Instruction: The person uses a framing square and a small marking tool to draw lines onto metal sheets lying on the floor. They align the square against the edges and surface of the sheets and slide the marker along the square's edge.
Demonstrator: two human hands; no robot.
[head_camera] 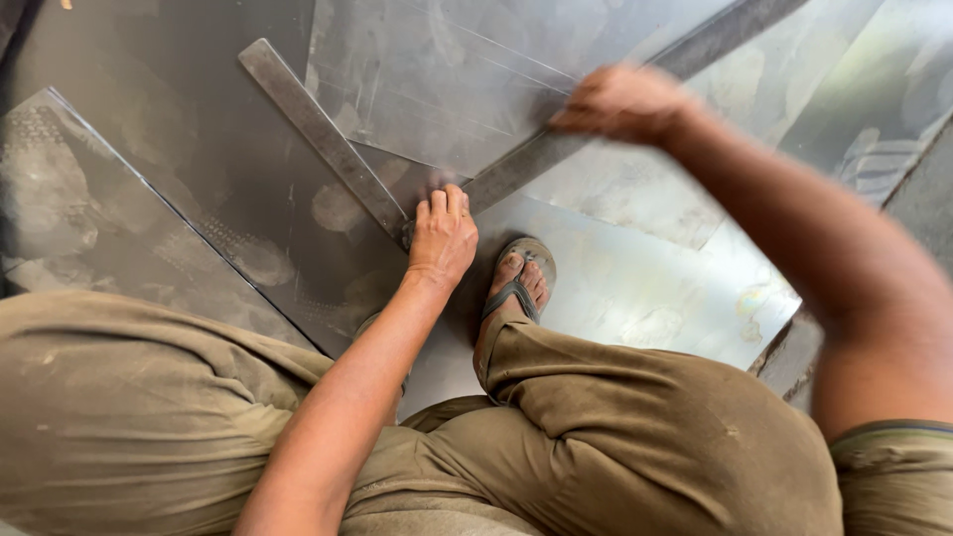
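Both hands press on a large metal square (397,189) lying on a metal sheet (635,288) on the floor. At the frame's centre the left hand (442,233) lies flat, fingers extended, on the square's corner. At upper right the blurred right hand (620,99) is curled on its long arm; whether it grips anything I cannot tell. A sandalled foot (516,283) rests just beside the left hand.

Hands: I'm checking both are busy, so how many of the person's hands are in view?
2. The left hand presses on the corner of the steel square; the right hand, blurred, rests on its long arm.
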